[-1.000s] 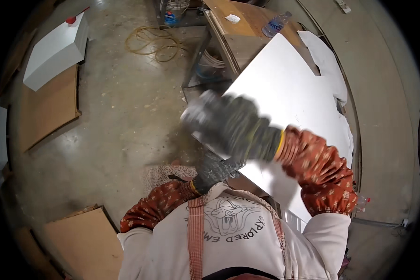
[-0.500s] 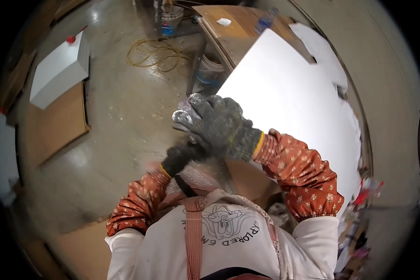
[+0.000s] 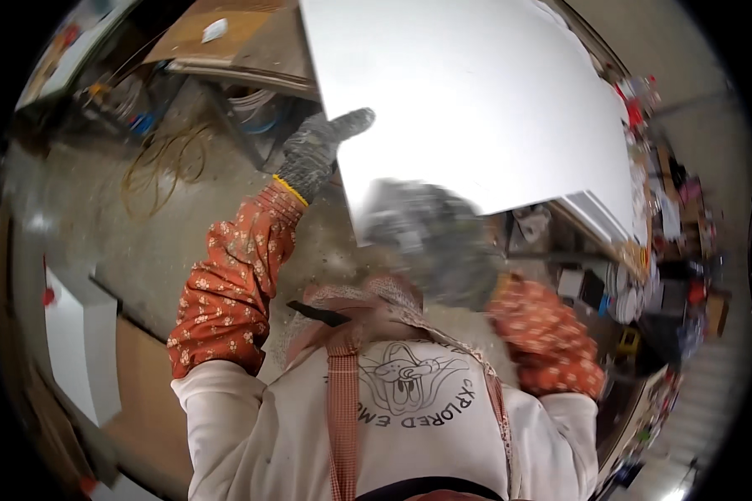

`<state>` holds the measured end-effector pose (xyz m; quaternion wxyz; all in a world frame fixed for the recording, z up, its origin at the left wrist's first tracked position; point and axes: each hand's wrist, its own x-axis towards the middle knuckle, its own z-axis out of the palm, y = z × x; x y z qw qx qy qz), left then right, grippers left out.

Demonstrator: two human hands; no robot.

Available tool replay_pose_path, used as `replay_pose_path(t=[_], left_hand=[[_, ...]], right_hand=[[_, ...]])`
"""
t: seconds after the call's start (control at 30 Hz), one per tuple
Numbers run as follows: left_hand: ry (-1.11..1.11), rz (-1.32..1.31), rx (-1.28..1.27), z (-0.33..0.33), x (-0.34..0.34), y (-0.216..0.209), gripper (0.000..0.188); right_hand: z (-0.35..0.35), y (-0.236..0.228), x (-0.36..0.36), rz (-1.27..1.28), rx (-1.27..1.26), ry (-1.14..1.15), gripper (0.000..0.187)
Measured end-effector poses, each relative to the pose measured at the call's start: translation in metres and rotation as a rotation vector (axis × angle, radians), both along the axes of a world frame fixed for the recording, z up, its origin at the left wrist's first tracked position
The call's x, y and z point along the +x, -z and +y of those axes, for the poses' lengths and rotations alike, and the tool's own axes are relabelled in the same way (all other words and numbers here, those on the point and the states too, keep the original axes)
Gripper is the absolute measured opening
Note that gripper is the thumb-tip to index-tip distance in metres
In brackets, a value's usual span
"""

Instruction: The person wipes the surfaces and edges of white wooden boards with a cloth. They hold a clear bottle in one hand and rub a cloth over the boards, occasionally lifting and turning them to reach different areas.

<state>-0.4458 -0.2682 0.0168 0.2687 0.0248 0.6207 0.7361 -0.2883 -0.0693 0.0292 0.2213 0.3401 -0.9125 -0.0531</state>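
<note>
- The left hand (image 3: 319,152) is gripping the left edge of the white sheet (image 3: 476,108), its thumb lying on top and its other fingers being hidden from view.
- The right hand (image 3: 430,242) is showing as a blur at the near edge of the sheet; whether it is holding it, one cannot tell.
- The sheet is spreading ahead of both hands and to the right, covering part of the wooden desk (image 3: 269,52) beyond the left hand.
- A white scrap (image 3: 215,31) is lying on the desk, ahead and left of the left hand.
- Below the desk, just beyond the left hand, a bucket (image 3: 256,115) is standing; left of that hand, a yellow hose (image 3: 163,167) is lying coiled on the floor (image 3: 246,179).
- Well behind the left hand, a white box (image 3: 83,355) is resting by cardboard (image 3: 148,401), a red piece (image 3: 48,296) sitting on it.
- Right of the right hand, mixed clutter (image 3: 668,215) is crowding the side.
- Counting: two gloved hands, two floral sleeves (image 3: 234,284), one sheet, one scrap, one hose are showing.
- Dark lettering is curving around a cartoon head on the shirt (image 3: 426,451); any print among the clutter is appearing too small to read.
</note>
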Motion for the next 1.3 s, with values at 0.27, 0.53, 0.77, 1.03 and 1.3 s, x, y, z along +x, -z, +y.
replay_pose_path(t=[0.27,0.53,0.77,1.03,1.3], left_hand=[[-0.081,0.459,0.104,0.000,-0.021,0.059,0.025],[-0.022,0.417,0.172,0.004,-0.024,0.064,0.028],[-0.099,1.170,-0.517,-0.007,-0.008,0.051,0.047],[-0.282,1.333,-0.546,0.015,-0.039,0.121,0.068],[-0.069,0.326,0.613,-0.041,-0.015,0.070,0.034]], right_hand=[[0.051,-0.019,0.017,-0.051,-0.020,0.454,0.055],[-0.064,0.008,0.025,0.023,-0.131,0.316,0.063],[-0.009,-0.010,0.026,-0.100,0.017,0.551,0.061],[-0.089,-0.042,0.038,-0.245,0.101,0.433,0.056],[-0.099,-0.063,-0.026,-0.107,0.225,0.293,0.052]])
